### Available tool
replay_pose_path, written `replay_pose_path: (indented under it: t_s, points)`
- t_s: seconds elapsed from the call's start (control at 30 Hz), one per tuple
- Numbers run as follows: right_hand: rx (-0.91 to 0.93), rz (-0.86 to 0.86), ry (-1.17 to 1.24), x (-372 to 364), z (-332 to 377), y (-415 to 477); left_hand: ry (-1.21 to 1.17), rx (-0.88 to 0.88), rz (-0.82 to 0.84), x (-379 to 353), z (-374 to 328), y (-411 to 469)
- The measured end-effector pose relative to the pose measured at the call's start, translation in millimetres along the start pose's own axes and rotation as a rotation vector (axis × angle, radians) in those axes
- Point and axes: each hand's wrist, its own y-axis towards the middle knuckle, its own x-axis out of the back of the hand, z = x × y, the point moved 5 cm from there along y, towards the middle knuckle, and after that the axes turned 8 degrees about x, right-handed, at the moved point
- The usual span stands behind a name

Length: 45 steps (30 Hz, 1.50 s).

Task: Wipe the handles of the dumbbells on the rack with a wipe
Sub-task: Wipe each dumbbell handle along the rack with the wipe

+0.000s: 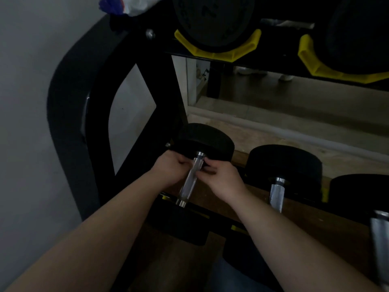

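The leftmost dumbbell (207, 138) lies on the lower shelf of the black rack (69, 114), its chrome handle (188, 186) pointing toward me. A thin, pale, glossy wipe (194, 169) seems to be wrapped over the upper part of the handle; the dim light makes it hard to tell. My left hand (170, 169) pinches it from the left side. From the right, my right hand (221, 180) pinches it just below the far weight. Two more dumbbells (284, 163) with bare handles (276, 194) lie to the right.
Large dumbbells sit in yellow cradles (219, 52) on the upper shelf. A white and blue packet (130, 5) rests on the rack's top left corner. A grey wall (25, 102) is close on the left. A mirror (294, 98) stands behind the rack.
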Motion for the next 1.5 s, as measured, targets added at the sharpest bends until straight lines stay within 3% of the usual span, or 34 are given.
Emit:
replay_pose_path:
  t_s: [0.1,0.17,0.27,0.37,0.43,0.6,0.7,0.8,0.93,1.1,1.17,1.23,1.3,1.37,1.43,1.5]
  points:
    - [0.026,0.042,-0.062,-4,4,-5,0.319,-0.021,0.098,4,9,-16]
    - [0.060,0.073,-0.154,-5,9,-7,0.403,0.000,0.154,7,13,-20]
    - [0.075,0.091,-0.212,-9,11,-7,0.437,-0.061,0.099,5,-2,-7]
    - [0.077,0.085,-0.199,-9,10,-6,0.320,-0.137,-0.026,3,-21,14]
    - [0.074,0.088,-0.204,-7,9,-5,0.299,-0.188,-0.025,2,-21,23]
    - [0.047,0.142,-0.233,-12,7,-10,0.591,-0.313,0.362,-14,24,8]
    - [0.011,0.160,-0.189,-11,4,-10,0.426,-0.223,0.442,-18,38,12]
    - [-0.019,0.168,-0.111,-8,-1,-8,0.024,-0.022,0.420,-21,36,25]
    - [-0.037,0.129,-0.036,-3,-5,-5,-0.409,0.192,0.536,-29,43,25]
    - [-0.074,0.101,0.034,3,-9,-5,-0.108,0.204,0.649,-26,50,15]
    - [-0.087,0.093,0.051,4,-12,-3,-0.222,0.260,0.662,-27,51,22]
    - [-0.101,0.088,0.052,6,-14,-2,-0.489,0.304,0.638,-31,46,34]
    - [-0.115,0.083,0.056,7,-17,0,-0.700,0.284,0.578,-33,34,45]
    - [-0.120,0.078,0.056,8,-19,1,-0.749,0.231,0.539,-34,27,52]
    - [-0.131,0.077,0.059,9,-20,2,-0.534,0.162,0.597,-34,32,51]
    - [-0.144,0.089,0.046,10,-20,3,-0.175,0.143,0.735,-33,53,44]
